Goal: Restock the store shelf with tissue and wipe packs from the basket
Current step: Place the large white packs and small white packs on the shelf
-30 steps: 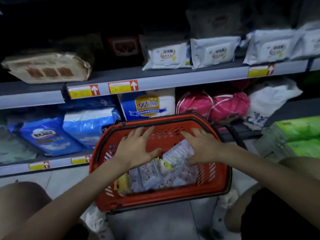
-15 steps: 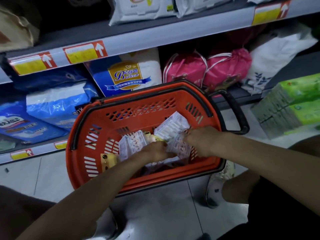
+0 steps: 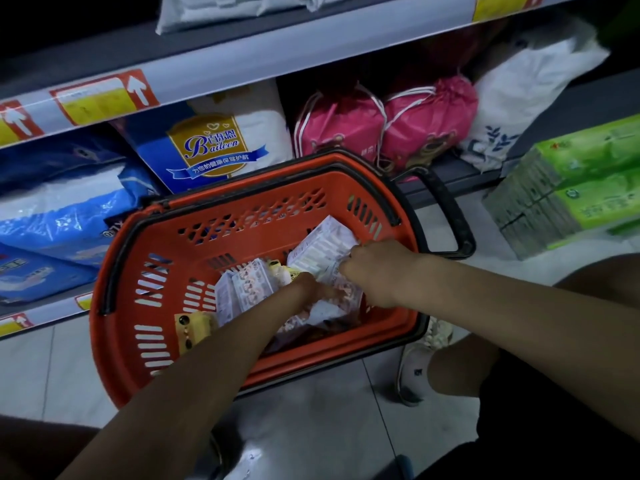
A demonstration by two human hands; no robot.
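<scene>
Two hands down in the red basket

Several small white tissue packs [image 3: 249, 289] with pink print lie jumbled in the red basket [image 3: 117, 323], which sits on the floor just in front of the shelf [image 3: 277, 53]. The right hand [image 3: 377, 271] has its grip clamped on a larger white pack [image 3: 322, 247] leaning toward the basket's far wall. The left hand [image 3: 308, 287] is sunk among the packs with its fingers buried, so I cannot tell its grip. Beyond the basket stand a blue Baileen pack [image 3: 214, 147] and pink drawstring bags [image 3: 381, 123]. Green bundles [image 3: 571, 174] sit to the right.
</scene>
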